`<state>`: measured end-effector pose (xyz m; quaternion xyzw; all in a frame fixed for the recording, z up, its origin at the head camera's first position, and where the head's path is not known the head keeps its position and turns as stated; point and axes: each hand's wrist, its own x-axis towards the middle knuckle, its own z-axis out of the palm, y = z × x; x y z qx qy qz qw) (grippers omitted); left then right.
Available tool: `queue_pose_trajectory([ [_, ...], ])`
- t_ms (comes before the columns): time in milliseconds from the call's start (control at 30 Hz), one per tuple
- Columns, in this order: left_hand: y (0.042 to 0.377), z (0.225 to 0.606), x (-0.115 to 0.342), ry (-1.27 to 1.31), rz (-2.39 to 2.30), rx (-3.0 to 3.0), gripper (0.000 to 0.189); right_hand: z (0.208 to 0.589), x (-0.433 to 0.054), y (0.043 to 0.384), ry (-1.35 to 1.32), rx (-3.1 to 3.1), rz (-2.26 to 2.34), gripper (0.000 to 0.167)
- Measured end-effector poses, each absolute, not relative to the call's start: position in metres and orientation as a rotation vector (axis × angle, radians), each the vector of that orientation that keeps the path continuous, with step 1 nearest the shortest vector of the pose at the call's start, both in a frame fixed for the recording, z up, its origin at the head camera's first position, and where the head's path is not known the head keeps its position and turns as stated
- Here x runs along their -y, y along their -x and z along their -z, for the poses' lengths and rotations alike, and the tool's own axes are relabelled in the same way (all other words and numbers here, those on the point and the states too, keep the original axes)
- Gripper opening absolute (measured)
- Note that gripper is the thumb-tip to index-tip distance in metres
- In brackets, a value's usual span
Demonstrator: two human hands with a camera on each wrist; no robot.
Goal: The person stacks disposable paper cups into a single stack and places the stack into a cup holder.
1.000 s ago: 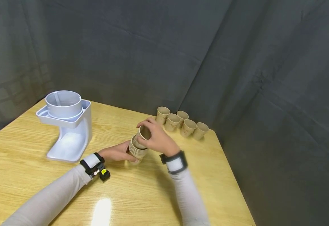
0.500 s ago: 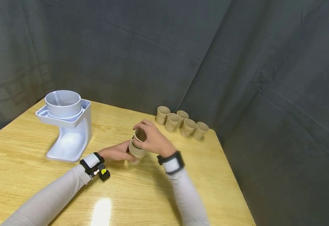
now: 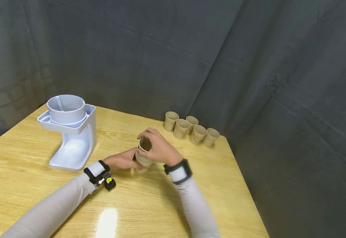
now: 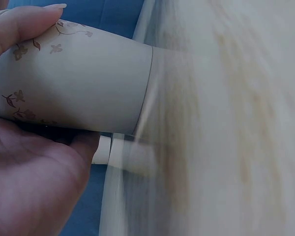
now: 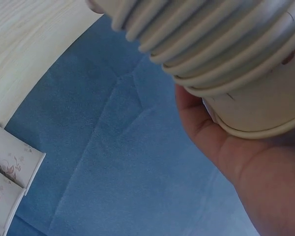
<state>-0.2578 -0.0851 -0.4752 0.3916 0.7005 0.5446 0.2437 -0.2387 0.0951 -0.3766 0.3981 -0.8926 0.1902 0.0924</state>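
Note:
My left hand (image 3: 122, 161) grips a stack of nested paper cups (image 3: 144, 161) from the side, holding it tilted over the table. In the left wrist view, the thumb and palm hold a cup with a floral print (image 4: 78, 78) on either side. My right hand (image 3: 164, 150) pinches the rim of the top paper cup (image 3: 145, 144), fingers on the far side and thumb on the near side. That cup sits partly inside the stack's mouth. The right wrist view shows the stacked rims (image 5: 211, 44) close together, with a wider gap below the top cup's rim (image 5: 260, 133).
Several loose paper cups (image 3: 198, 135) stand upright in a group at the table's back right corner. On the left stands a white plastic stand (image 3: 85, 135) with a round container (image 3: 67, 114) on top. A dark curtain (image 3: 149, 59) hangs behind the wooden table (image 3: 149, 211).
My right hand has moved left and slightly down, and the top cup has sunk deeper into the stack. The left hand has stayed in place.

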Motion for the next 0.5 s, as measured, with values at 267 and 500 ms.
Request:
queue_pose_trajectory([
  [267, 0.2583, 0.4755, 0.0857, -1.088, -1.477, -1.915, 0.039, 0.3797, -0.0930, 0.2389, -1.188, 2.660, -0.599, 0.037],
  [500, 0.2593, 0.4756, 0.0859, -1.112, -1.467, -1.917, 0.031, 0.3823, -0.0921, 0.2409, -1.195, 2.671, -0.596, 0.037],
])
